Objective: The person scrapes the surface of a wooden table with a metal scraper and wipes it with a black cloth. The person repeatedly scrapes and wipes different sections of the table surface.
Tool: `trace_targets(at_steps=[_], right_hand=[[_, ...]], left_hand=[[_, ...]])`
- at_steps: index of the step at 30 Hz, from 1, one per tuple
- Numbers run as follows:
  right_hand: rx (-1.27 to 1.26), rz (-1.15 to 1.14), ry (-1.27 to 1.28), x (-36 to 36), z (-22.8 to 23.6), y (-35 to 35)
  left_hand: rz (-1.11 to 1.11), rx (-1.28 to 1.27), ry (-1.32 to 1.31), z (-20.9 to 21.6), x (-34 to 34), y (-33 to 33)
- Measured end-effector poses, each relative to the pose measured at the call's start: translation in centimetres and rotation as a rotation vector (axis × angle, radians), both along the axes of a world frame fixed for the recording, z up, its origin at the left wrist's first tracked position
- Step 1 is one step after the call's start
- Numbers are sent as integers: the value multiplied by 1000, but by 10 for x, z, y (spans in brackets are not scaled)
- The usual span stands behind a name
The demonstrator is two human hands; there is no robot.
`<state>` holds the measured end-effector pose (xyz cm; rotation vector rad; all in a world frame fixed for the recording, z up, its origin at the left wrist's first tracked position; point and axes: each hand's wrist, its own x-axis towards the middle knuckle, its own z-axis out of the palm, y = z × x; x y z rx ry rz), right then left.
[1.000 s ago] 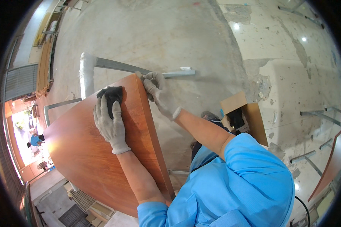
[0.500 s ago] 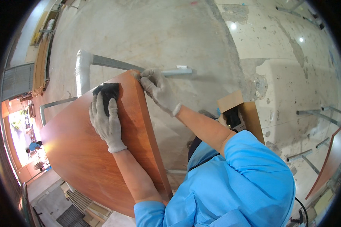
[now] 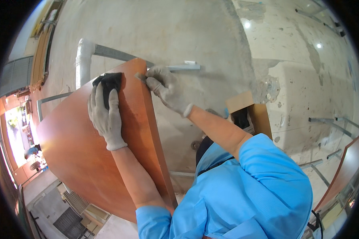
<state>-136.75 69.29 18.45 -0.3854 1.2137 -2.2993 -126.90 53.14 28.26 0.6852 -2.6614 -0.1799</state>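
A large reddish-brown wooden panel (image 3: 79,139) with a thick edge lies in front of me and to the left. My left hand (image 3: 105,117), in a grey-white glove, is closed over a black cloth (image 3: 111,83) resting on the panel's top face, close to its far corner. In the same kind of glove, my right hand (image 3: 165,88) pinches a small flat greyish piece (image 3: 140,77) against the panel's right edge, just short of that corner. Whether the piece is a scraper or an abrasive pad, I cannot tell.
Metal stand bars (image 3: 111,52) and a plastic-wrapped post (image 3: 83,63) stand beyond the panel. An open cardboard box (image 3: 262,119) with dark contents sits to my right. Farther right are metal frames (image 3: 333,123) and another brown panel (image 3: 341,171). A person (image 3: 32,150) is far left.
My right hand has moved the small flat piece a little way along the edge toward me, away from the corner. My left hand stays on the cloth. The whole view has shifted slightly.
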Motion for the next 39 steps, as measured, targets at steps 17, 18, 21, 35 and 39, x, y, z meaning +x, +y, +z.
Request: trace_targets(at_steps=[17, 18, 21, 35, 39], right_hand=[[35, 27, 161, 110, -17, 41], [60, 45, 167, 117, -18, 45], [118, 39, 195, 140, -16, 58], [34, 26, 362, 259, -12, 108], [119, 105, 319, 290, -8, 126]], left_hand=[[-9, -41, -60, -4, 91, 14], [16, -33, -64, -4, 109, 19], [79, -16, -74, -3, 172, 36], [371, 39, -159, 5, 498, 145], [351, 35, -126, 5, 521, 166]])
